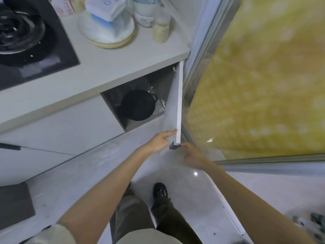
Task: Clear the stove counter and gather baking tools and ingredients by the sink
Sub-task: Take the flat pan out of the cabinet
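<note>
Head view: left hand (pixel 161 140) presses open fingers against cabinet door (pixel 176 103) edge; right hand (pixel 194 156) blurred, fingers' state unclear.

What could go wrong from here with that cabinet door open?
The cabinet door stands swung out next to the sliding-door frame; the right hand, at its lower corner, might get pinched between them. The left hand only touches the door's edge with a fingertip, so control looks weak. The jar near the edge of the counter could topple if bumped.
</note>
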Available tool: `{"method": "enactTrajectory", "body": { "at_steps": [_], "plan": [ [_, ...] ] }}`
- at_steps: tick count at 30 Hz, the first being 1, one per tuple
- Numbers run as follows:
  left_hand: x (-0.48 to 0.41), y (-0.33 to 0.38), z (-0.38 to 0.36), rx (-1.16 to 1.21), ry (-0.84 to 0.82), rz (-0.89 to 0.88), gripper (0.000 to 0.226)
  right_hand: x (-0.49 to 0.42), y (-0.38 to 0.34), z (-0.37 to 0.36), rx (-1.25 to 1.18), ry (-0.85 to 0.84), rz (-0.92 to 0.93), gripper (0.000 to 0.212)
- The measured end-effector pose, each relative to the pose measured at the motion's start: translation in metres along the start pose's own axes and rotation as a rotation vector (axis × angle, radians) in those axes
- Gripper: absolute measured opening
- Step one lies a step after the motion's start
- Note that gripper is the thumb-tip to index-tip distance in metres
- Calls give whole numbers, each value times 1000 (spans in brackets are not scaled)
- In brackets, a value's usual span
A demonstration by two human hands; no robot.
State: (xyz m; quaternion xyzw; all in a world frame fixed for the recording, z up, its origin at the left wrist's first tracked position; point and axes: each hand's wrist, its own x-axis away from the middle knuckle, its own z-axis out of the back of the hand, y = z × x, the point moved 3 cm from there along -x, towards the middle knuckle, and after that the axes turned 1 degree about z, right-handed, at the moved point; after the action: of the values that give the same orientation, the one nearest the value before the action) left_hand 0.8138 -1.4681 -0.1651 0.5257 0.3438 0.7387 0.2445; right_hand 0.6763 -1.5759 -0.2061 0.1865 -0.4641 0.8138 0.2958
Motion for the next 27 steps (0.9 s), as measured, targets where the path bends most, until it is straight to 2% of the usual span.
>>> {"method": "enactTrajectory", "body": {
  "at_steps": [2, 6, 8, 15, 19, 24, 27],
  "plan": [
    [-9, 15, -18, 13, -32, 8, 66, 10, 11, 11, -93, 101, -46, 52],
    [-27, 43, -51, 17, -140, -18, 70, 31, 21, 39, -327, 329, -113, 28],
    [-35, 55, -56, 15, -147, -33, 70, 38, 25, 57, -402, 412, -167, 30],
    [-54, 68, -52, -23, -65, -92, 60, 32, 48, 112, -467, 390, -306, 66],
    [-60, 64, -40, -81, 6, -115, 54, 31, 52, 130, -515, 443, -309, 63],
    [-59, 62, -22, -38, 103, -88, 51, 30, 52, 137, -681, 447, -339, 72],
    [-56, 59, -9, -9, 142, -80, 51, 29, 53, 138, -709, 545, -365, 68]
  ]
}}
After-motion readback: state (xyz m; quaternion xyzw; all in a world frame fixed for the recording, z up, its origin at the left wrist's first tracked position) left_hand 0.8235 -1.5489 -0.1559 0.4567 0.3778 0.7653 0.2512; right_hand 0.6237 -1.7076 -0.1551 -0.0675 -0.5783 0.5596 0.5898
